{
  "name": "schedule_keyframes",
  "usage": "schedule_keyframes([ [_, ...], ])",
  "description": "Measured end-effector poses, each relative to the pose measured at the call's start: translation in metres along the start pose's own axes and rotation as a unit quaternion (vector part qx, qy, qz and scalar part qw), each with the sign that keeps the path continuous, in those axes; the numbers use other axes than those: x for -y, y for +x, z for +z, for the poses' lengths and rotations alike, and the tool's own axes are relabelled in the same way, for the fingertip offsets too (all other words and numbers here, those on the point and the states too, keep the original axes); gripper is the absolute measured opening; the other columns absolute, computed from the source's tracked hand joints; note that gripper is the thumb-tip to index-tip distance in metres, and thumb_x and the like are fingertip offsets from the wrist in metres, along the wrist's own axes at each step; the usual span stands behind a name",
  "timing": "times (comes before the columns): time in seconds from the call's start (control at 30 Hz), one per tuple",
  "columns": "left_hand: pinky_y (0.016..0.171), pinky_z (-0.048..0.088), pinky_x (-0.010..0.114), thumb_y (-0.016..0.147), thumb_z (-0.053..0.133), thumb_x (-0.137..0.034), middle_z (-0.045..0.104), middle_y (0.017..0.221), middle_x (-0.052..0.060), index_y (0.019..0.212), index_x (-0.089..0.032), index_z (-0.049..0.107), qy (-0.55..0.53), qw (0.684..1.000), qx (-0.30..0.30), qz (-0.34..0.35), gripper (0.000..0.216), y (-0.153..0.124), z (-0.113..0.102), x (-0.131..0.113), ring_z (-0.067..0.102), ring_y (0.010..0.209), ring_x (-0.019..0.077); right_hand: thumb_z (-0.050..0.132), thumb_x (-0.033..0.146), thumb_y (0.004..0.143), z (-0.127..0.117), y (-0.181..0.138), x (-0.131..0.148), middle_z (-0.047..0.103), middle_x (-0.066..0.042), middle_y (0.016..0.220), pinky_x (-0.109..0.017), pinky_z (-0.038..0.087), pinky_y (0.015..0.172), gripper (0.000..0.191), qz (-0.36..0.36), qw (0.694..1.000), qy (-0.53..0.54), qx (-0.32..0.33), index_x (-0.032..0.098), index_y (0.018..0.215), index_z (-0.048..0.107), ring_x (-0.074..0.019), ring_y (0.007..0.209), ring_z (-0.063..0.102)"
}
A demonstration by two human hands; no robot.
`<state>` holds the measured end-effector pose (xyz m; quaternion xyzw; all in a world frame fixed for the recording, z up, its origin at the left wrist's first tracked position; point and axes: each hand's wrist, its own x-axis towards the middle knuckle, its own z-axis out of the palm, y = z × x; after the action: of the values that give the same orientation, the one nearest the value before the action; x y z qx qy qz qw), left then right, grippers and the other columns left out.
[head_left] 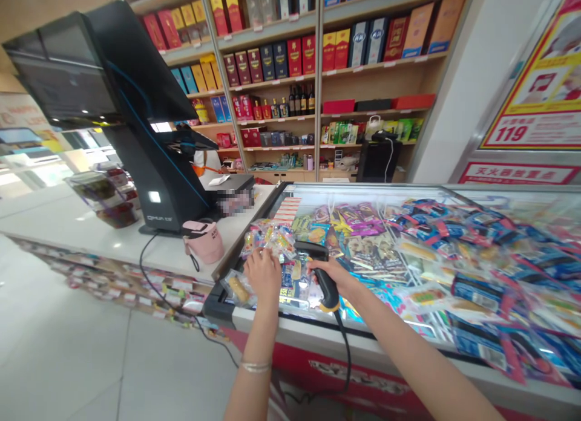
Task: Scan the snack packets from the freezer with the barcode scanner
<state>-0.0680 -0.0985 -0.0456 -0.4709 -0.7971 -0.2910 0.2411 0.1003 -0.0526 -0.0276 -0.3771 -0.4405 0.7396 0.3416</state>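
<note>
My right hand (334, 274) is closed round the grip of a black barcode scanner (318, 267), its head pointing left over the freezer lid and its cable hanging down in front. My left hand (263, 273) rests on a pile of clear snack packets (267, 239) lying on the glass at the freezer's left end, fingers curled onto the wrappers. A small packet with a yellow bar (238, 288) lies just left of that hand. A thin bracelet circles my left wrist.
A glass-topped chest freezer (454, 348) full of coloured ice-cream wrappers stretches right. On the white counter (54, 221) to the left stand a black checkout terminal (136, 118) and a pink cap (204, 239). Shelves of boxed bottles (318, 52) fill the back wall.
</note>
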Motion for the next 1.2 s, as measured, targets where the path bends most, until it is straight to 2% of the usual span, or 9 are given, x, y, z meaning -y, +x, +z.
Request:
schedule_keyframes([
  [0.23,0.082,0.04,0.04,0.083,0.044,-0.022,0.061,0.107,0.013,0.094,-0.015,0.064,-0.006,1.0,0.013,-0.013,0.023,-0.002,0.0,0.0,0.054,0.096,0.0284,0.069,0.017,0.065,-0.004,0.0,-0.001,0.063,-0.002,0.056,-0.019,0.045,0.042,0.009,-0.01,1.0,0.0,0.016,0.014,0.064,0.061,-0.009,0.043,0.051],
  [0.4,0.082,0.041,0.037,0.081,0.045,-0.02,0.057,0.113,0.016,0.101,-0.012,0.059,-0.03,0.999,-0.004,-0.022,0.026,-0.002,-0.002,-0.001,0.054,0.101,0.0275,0.07,0.018,0.065,-0.006,0.002,-0.002,0.063,-0.003,0.058,-0.019,0.044,0.042,0.01,-0.011,1.0,-0.009,0.024,0.013,0.063,0.062,-0.0089,0.044,0.052],
  [0.57,0.082,0.041,0.039,0.081,0.045,-0.019,0.057,0.111,0.017,0.099,-0.012,0.06,-0.02,1.0,-0.008,-0.021,0.025,-0.002,0.0,-0.002,0.053,0.102,0.029,0.069,0.019,0.065,-0.01,0.005,-0.005,0.064,-0.004,0.058,-0.021,0.046,0.045,0.01,-0.017,0.999,-0.004,0.035,0.013,0.063,0.063,-0.0093,0.045,0.053],
  [0.73,0.086,0.038,0.041,0.082,0.045,-0.02,0.057,0.114,0.016,0.1,-0.013,0.06,-0.028,0.998,-0.049,-0.019,0.025,-0.002,-0.001,-0.001,0.051,0.102,0.0294,0.068,0.018,0.065,-0.011,0.003,-0.003,0.064,-0.004,0.059,-0.02,0.045,0.043,0.009,-0.013,0.999,0.024,0.022,0.012,0.064,0.062,-0.0089,0.043,0.053],
  [0.9,0.089,0.038,0.041,0.082,0.045,-0.019,0.058,0.108,0.014,0.105,-0.013,0.059,-0.07,0.993,-0.091,0.003,0.027,0.008,-0.006,-0.007,0.052,0.101,0.0285,0.069,0.021,0.065,-0.018,-0.005,0.016,0.064,-0.003,0.058,-0.02,0.044,0.04,0.012,-0.068,0.997,0.044,0.005,0.013,0.069,0.061,-0.0091,0.041,0.052],
  [1.03,0.087,0.041,0.039,0.082,0.044,-0.017,0.059,0.102,0.012,0.103,-0.014,0.057,-0.143,0.982,-0.114,0.039,0.025,0.022,-0.017,-0.03,0.055,0.098,0.0264,0.07,0.021,0.064,-0.037,-0.026,0.047,0.063,-0.001,0.055,-0.019,0.044,0.038,0.013,-0.106,0.994,0.027,-0.022,0.014,0.069,0.061,-0.0087,0.039,0.051],
  [1.2,0.087,0.044,0.037,0.082,0.043,-0.015,0.058,0.103,0.011,0.105,-0.016,0.053,-0.225,0.964,-0.099,0.099,0.025,0.027,-0.026,-0.093,0.055,0.099,0.0244,0.071,0.018,0.064,-0.08,-0.063,0.083,0.062,-0.001,0.054,-0.018,0.043,0.037,0.012,-0.152,0.985,0.025,-0.076,0.014,0.065,0.06,-0.0078,0.039,0.051],
])
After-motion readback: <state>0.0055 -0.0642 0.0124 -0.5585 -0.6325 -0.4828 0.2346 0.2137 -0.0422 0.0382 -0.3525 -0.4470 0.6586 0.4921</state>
